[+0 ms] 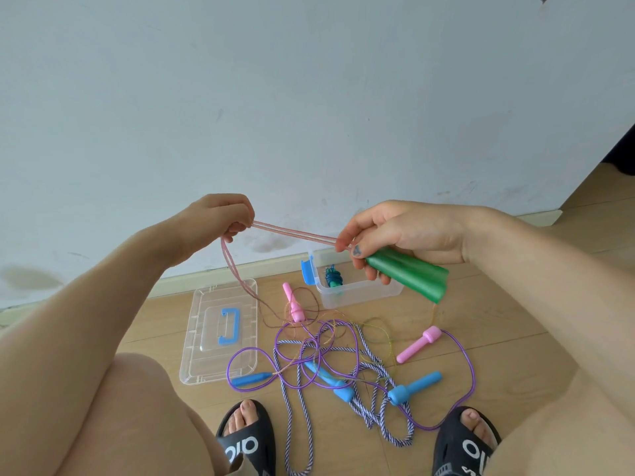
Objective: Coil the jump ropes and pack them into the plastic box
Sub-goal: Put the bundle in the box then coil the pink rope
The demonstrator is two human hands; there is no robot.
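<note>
My right hand [398, 231] grips two green handles [412, 274] side by side, above the clear plastic box [360, 297]. A doubled translucent pink cord [292, 232] runs taut from them to my left hand [213, 221], which pinches it, and then hangs down in a loop to the floor. Inside the box lies a coiled dark teal rope [333, 278]. On the floor lies a tangle of ropes: a purple cord with pink handles [417, 345], a striped rope with blue handles [414, 388], and a thin multicoloured cord with a blue handle [251, 378].
The box's clear lid [220, 333] with a blue carry handle lies flat on the wooden floor, left of the box. A pale wall with a skirting board stands close behind. My feet in black slides [245, 438] flank the tangle at the bottom.
</note>
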